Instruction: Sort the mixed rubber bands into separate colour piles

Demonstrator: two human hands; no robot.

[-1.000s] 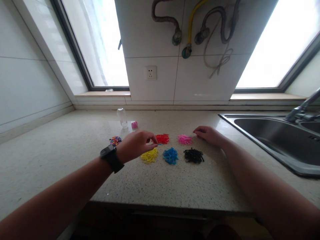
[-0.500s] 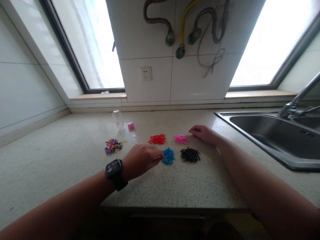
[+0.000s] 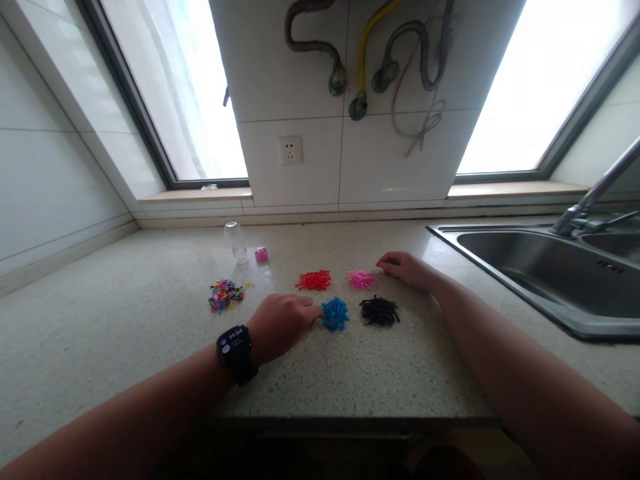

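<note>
My left hand (image 3: 285, 323), a black watch on its wrist, reaches in from the left. Its fingers are curled except the index finger, whose tip touches the left edge of a pile of blue rubber bands (image 3: 335, 315). My right hand (image 3: 406, 270) rests on the counter beside a pile of pink rubber bands (image 3: 361, 279), its fingers bent and drawn together. What either hand's fingers enclose, if anything, is hidden. A red rubber band pile (image 3: 313, 280) lies behind the blue one, and a black pile (image 3: 379, 311) to its right. Mixed-colour rubber bands (image 3: 226, 295) lie left of my left hand.
A clear bottle (image 3: 235, 243) stands upside down at the back left, beside a pink cap (image 3: 261, 255). To the right, a steel sink (image 3: 440, 235) with a faucet (image 3: 575, 217) is set into the speckled counter (image 3: 350, 373). The tiled wall rises behind.
My left hand has shifted slightly and its index finger now points straighter at the blue pile. My right hand stays in place. The camera view has moved a little.
</note>
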